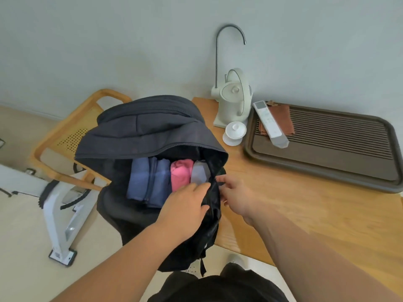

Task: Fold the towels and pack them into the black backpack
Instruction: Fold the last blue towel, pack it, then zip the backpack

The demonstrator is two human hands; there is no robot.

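The black backpack (141, 131) stands open at the left end of the wooden table, its flap thrown back. Inside it stand folded towels side by side: blue towels (148, 182), a pink towel (181, 175) and a grey towel (199, 173). My left hand (187, 203) grips the right rim of the opening, thumb on the outside and fingers reaching in over the edge. My right hand (234, 196) is just outside that rim and pinches something black at the zipper line; what exactly it pinches is hidden.
A white kettle (234, 99) under a tall metal tap (229, 40) and a white lidded cup (235, 132) stand behind the backpack. A dark slatted tray (340, 162) holds a white remote (270, 125) and a brown cloth. A wooden chair (72, 131) stands to the left.
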